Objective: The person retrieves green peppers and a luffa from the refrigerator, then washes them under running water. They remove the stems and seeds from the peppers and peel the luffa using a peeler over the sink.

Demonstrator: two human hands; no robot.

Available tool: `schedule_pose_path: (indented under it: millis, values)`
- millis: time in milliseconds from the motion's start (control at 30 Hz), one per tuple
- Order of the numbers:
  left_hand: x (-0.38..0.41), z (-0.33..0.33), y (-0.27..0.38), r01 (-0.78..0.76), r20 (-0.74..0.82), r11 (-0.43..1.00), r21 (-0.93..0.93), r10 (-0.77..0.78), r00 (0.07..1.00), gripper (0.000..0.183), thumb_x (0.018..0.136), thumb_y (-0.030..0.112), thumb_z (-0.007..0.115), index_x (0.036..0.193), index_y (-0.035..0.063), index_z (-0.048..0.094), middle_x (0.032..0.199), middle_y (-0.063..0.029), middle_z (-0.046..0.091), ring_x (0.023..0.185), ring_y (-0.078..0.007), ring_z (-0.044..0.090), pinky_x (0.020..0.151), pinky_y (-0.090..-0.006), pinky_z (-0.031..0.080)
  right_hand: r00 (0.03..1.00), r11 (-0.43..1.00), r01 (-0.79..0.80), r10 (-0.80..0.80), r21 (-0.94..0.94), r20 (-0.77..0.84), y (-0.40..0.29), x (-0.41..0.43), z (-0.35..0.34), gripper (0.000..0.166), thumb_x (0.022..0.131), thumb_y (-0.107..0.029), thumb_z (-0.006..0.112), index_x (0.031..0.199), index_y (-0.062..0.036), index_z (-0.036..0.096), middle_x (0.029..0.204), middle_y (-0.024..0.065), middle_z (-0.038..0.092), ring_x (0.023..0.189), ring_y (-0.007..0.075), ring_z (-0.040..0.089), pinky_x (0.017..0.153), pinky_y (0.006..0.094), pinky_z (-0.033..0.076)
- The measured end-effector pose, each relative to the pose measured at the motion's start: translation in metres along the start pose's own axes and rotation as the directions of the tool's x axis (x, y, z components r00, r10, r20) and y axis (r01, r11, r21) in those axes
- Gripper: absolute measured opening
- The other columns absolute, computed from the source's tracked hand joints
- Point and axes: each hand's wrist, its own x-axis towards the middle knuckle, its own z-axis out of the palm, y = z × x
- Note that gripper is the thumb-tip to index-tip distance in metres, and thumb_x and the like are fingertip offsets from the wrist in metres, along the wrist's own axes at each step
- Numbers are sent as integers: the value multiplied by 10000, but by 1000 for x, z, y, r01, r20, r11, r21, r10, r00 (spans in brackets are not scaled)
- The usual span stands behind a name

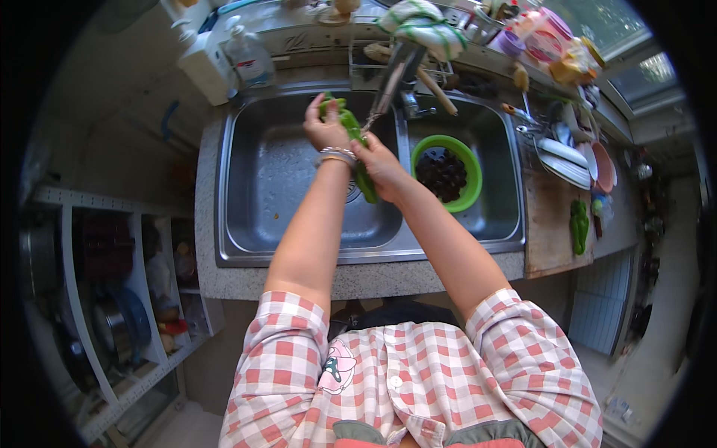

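Over the left basin of a steel double sink point(260, 185), my left hand point(326, 127) grips the upper end of a long green pepper point(350, 124). My right hand point(383, 167) is closed around the lower part of the pepper, whose tip hangs below the palm. Water runs from the faucet point(392, 78) onto the pepper beside my right fingers. In the right basin stands a bright green plastic bowl point(475, 182) with dark round fruits, likely grapes point(442, 173), in it.
Another green pepper point(580, 227) lies on a wooden board point(552, 224) at the right. Behind it lean several plates point(566, 168). Pump bottles point(249, 59) stand at the back left. A towel point(420, 25) is draped over the faucet; a wooden-handled brush point(437, 92) projects over the right basin.
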Motion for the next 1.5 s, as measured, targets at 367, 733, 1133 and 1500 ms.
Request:
schedule_pose_path:
  millis: [367,733,1133,1500]
  values:
    - [-16,15,-3,-466,216,790,399,413,885,650,826,6,594,1348,221,271,1110,-123,441,707,-216,592,541,-346,535,988,875,-9,-68,-483,-142,-6,21,-20,417,946,-382,400,873,-10,574,641,45,547,482,118,455,429,272,345]
    - [-1,-33,-26,-216,311,612,761,-52,949,676,746,15,644,1325,196,344,1218,-229,422,1039,-374,503,896,-434,413,948,112,113,-309,-987,74,-19,-75,-77,449,894,-428,437,769,-53,650,755,152,628,727,321,610,664,404,481]
    - [-199,60,84,-903,687,172,393,-708,164,683,730,-49,585,1297,287,405,1325,-182,359,934,-380,589,770,-414,511,406,-129,-462,-911,-877,-80,-98,-282,-476,506,734,-248,668,1191,-120,489,1233,79,465,1183,276,391,987,404,318]
    - [-432,318,-30,-742,927,670,12,-285,-243,751,740,-21,517,1360,353,319,1309,-245,349,941,-405,573,798,-403,488,427,523,-5,-769,-852,-475,-134,-331,-555,517,780,-297,685,1179,-50,470,1094,158,570,1008,282,558,844,351,435]
